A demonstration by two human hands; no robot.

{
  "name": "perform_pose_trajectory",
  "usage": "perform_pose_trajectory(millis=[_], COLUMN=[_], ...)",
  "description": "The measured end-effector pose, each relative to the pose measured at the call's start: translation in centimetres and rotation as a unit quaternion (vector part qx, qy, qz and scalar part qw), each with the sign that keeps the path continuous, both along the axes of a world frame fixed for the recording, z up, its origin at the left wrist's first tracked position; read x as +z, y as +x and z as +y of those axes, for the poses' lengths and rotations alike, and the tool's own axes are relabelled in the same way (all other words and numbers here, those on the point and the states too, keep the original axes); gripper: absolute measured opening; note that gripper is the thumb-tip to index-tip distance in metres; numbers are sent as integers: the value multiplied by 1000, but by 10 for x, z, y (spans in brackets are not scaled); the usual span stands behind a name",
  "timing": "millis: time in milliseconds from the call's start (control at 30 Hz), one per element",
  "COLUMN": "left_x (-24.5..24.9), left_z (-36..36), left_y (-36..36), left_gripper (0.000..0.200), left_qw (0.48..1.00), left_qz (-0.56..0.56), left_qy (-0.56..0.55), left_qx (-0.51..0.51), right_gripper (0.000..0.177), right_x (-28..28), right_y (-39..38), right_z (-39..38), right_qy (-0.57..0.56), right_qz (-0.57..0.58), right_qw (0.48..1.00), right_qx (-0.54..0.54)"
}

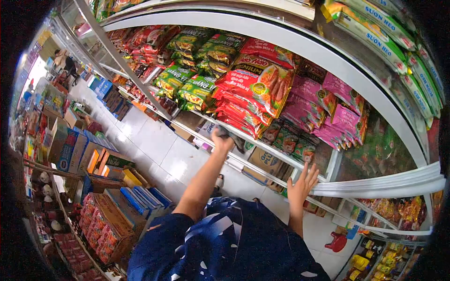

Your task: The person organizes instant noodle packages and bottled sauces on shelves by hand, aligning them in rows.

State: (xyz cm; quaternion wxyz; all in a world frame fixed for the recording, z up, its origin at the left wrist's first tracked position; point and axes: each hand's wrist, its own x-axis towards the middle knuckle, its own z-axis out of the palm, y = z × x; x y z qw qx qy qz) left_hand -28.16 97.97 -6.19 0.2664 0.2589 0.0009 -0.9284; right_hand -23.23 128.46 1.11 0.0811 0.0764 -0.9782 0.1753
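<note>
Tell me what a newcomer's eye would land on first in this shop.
The big red packs piled mid-shelf stand out first, with green packs to their left and pink packs to their right. Just below, the left hand grips what looks like a dark cloth at the white shelf rail. Further right, the right hand is spread open.

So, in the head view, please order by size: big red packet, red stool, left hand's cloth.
1. big red packet.
2. red stool and cloth in the left hand look alike; the stool lies farther away, so unranked.
</note>
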Motion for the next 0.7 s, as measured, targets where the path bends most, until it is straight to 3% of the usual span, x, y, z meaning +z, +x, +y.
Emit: perform_pose_trajectory(millis=[33, 67, 133, 233, 300, 333, 367, 433, 600, 633, 667, 700], left_x=[-2, -2, -20, -27, -43, -37, -5, -15, 12, -6, 22, 52], left_z=[18, 25, 15, -18, -65, -87, -99, -144, -189, -209, -204, -199], left_y=[2, -1, -2, 3, -2, 0, -2, -9, -10, -15, -10, -5], left_gripper=[40, 38, 37, 30, 28, 27, 29, 47, 59, 61, 60, 58], left_qw=[1000, 998, 995, 989, 993, 993, 995, 988, 982, 979, 980, 977], left_qz=[-11, -22, 62, 59, 72, 65, -8, -48, -51, -62, -41, -107], left_qy=[-4, 64, 15, -49, -46, -99, -51, -7, -47, -57, -55, -32], left_qx=[-1, -13, -80, -125, -76, 8, 84, 146, 174, 184, 188, 182], right_gripper=[82, 82, 85, 86, 86, 86, 86, 85, 87, 88, 88, 88], right_x=[-2, -3, -5, 1, 1, 0, 0, -2, -7, -5, -5, -8], right_y=[-1, 0, -2, -2, -2, -2, -2, -2, -2, -2, -3, -3], right_z=[-1, -1, -2, -5, -6, -6, -7, -9, -10, -12, -13, -13], right_qy=[7, 9, 19, 32, 39, 40, 43, 46, 51, 53, 57, 68], right_qz=[-2, -2, -17, -36, -40, -39, -33, -26, -21, -18, -12, -20], right_qw=[1000, 1000, 1000, 999, 998, 998, 998, 998, 998, 998, 998, 996], right_qx=[0, 3, -9, -12, -18, -17, -17, -17, -38, -39, -38, -52])
